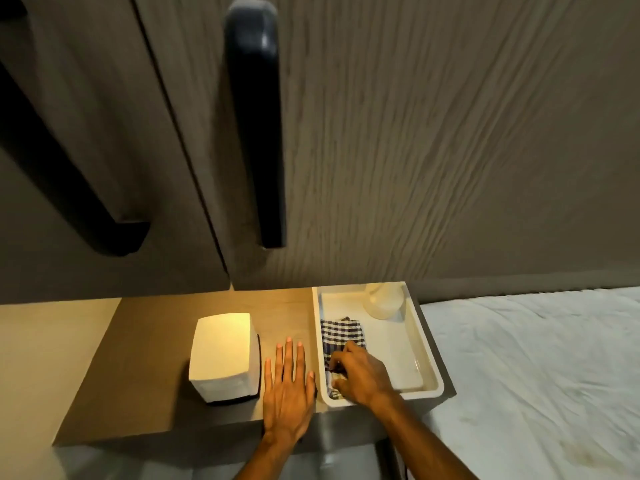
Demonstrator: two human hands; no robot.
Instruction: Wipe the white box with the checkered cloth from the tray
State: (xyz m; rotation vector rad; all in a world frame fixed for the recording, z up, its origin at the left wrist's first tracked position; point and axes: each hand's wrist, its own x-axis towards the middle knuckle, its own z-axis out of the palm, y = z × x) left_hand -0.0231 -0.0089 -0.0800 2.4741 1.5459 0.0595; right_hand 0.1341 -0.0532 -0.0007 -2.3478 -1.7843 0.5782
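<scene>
In the lower middle of the frame a brown shelf (pixel 156 341) carries everything that matters here. The white box (pixel 225 355) stands on it left of centre, upright, lit warmly from above, with a dark edge showing along its right side and base. Just right of the box the left hand (pixel 289 386) lies flat on the shelf, palm down, fingers spread and straight, gripping nothing; it sits between the box and the white tray (pixel 412 344), close to both. The tray occupies the right end of the shelf, and the checkered cloth (pixel 341 336), blue and white, lies along its left wall. The right hand (pixel 360 374) reaches into the near left corner of the tray with its fingers curled down onto the near end of the cloth, pinching the fabric. A white rounded container (pixel 384 301) stands in the far part of the tray, apart from the cloth. To the right of the shelf spreads a white bed sheet (pixel 536 368). The upper frame shows grey cabinet doors (pixel 415 133) with long dark handles (pixel 256 126).
</scene>
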